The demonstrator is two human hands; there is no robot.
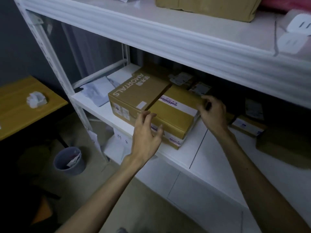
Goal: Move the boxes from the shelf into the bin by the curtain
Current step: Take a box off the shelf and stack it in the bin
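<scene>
On the middle board of the white shelf [183,158] stands a brown cardboard box [173,115] with white and purple tape. My left hand [146,135] is at its near left corner, fingers spread and touching the edge. My right hand [212,111] rests on its far right corner, fingers curled over the top edge. A bigger box printed "AMORTALS" [134,95] stands pressed against its left side. More boxes [247,126] lie further right in the shadow. A bin by a curtain is not clearly in sight.
A large box [207,7] sits on the upper board, with white plugs [296,32] at the right. A grey mailer bag [97,91] lies at the shelf's left end. A small grey wastebasket [69,161] stands on the floor beside a wooden table [18,108].
</scene>
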